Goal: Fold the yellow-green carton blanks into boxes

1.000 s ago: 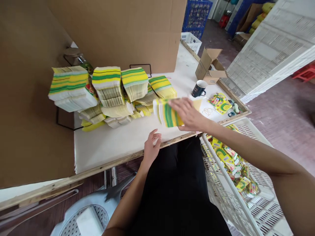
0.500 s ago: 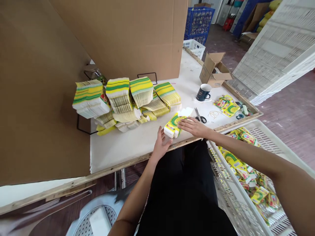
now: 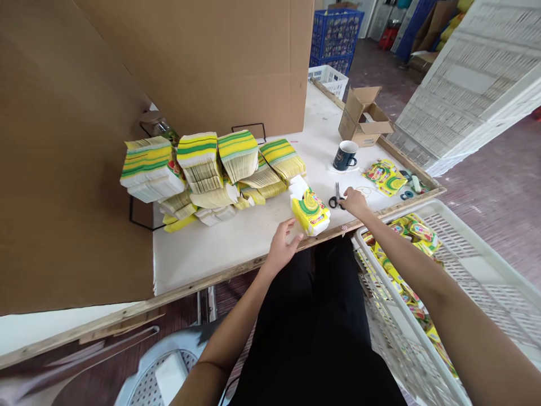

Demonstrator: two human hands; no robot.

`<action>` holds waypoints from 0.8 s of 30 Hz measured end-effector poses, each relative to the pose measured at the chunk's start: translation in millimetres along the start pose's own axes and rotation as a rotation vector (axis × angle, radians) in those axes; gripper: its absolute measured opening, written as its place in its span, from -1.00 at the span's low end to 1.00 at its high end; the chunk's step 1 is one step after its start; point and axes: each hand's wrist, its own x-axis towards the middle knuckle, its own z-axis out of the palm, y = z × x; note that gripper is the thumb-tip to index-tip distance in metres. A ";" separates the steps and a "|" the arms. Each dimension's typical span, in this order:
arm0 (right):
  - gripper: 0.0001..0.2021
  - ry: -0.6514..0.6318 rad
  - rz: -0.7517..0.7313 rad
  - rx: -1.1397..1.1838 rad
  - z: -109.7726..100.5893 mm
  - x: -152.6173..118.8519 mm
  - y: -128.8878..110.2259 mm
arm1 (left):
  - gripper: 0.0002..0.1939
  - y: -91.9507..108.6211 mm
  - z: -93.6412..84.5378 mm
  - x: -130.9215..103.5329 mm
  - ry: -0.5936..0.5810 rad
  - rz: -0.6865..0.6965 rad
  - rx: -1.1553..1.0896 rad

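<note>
A small stack of flattened yellow-and-green cartons [image 3: 310,211] with white flaps lies at the table's front edge. My left hand [image 3: 284,243] is just left of it, fingers curved and apart with nothing between them. To the right of the stack, my right hand [image 3: 355,203] has its fingertips closed at the handle loops of the black-handled scissors [image 3: 337,197]. The blades point away from me and rest on the tabletop. My fingers partly cover one loop.
Bundled cartons [image 3: 200,163] are piled at the back left before tall cardboard [image 3: 203,67]. A mug [image 3: 345,155], an open carton box [image 3: 364,121] and loose yellow packs [image 3: 385,176] stand to the right. Below them is a white crate [image 3: 473,242] of yellow packs.
My right hand has left the carton stack and moved right to the scissors. The stack has turned, its white flaps now pointing to the back left. My left hand has come off its side.
</note>
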 end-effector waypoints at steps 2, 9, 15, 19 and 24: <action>-0.66 -0.019 0.017 -0.004 -0.4 -1.5 -0.4 | -0.67 8.1 -11.8 11.7 0.038 0.095 0.080; -0.67 -0.053 -0.011 -0.045 4.2 -11.4 -10.8 | -0.88 44.4 -21.9 82.8 -0.137 0.365 0.362; -0.57 -0.114 0.045 -0.013 -3.7 -4.7 -17.4 | -0.95 42.1 -10.0 128.2 -0.361 0.399 0.535; -0.47 -0.156 0.042 0.038 -5.8 -4.5 -21.4 | -0.93 35.3 -7.2 132.8 -0.361 0.423 0.612; -0.64 -0.151 0.086 0.181 -4.1 -5.1 -16.5 | -0.85 33.2 -5.6 128.4 -0.360 0.444 0.667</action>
